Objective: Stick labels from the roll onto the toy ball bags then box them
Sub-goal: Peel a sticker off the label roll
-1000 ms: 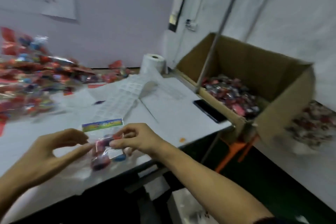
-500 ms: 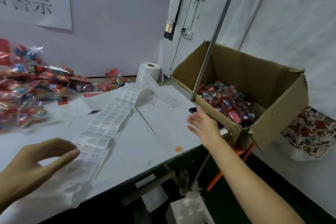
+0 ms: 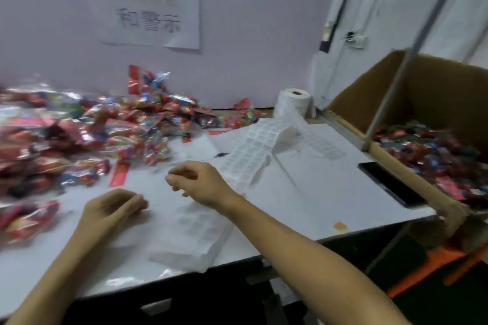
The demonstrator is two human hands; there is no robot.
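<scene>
A heap of red and blue toy ball bags (image 3: 79, 134) covers the left of the white table (image 3: 317, 198). The label roll (image 3: 293, 101) stands at the back, and its strip of white labels (image 3: 250, 155) runs forward across the table to the front edge. My left hand (image 3: 113, 208) hovers over the table near the heap, fingers loosely curled, holding nothing. My right hand (image 3: 198, 179) hangs over the label strip with loosely curled fingers, also holding nothing. A cardboard box (image 3: 422, 103) at the right holds several bags (image 3: 433, 155).
A black phone (image 3: 390, 182) lies at the table's right edge beside the box. A grey metal pole (image 3: 404, 60) rises in front of the box. A paper sign (image 3: 148, 13) hangs on the wall. An orange stool (image 3: 433, 264) stands below the box.
One second ago both hands held a bag. Half a second ago the right hand reached out by the box, holding nothing. Now it is back over the label strip and the view has swung left.
</scene>
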